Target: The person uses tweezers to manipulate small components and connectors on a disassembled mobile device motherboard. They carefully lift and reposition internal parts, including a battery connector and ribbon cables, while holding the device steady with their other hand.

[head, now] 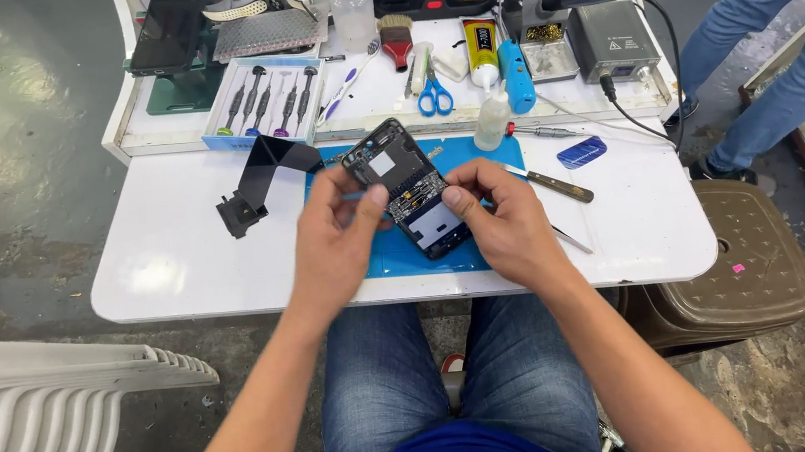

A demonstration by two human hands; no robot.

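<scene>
An opened black smartphone (407,185) with its back cover off and circuit boards showing is held tilted above a blue work mat (475,154) on a white table (166,256). My left hand (338,231) grips the phone's left side and pinches a thin light-blue tool against it. My right hand (501,216) holds the phone's lower right edge, thumb pressed near the board.
A black folded part (256,180) lies left of the mat. Behind are a tray of screwdrivers (266,101), blue scissors (435,96), a brush (396,39), bottles, a glue tube and a soldering station (610,39). Another person's legs (780,27) stand at right; a brown stool (735,261) sits beside the table.
</scene>
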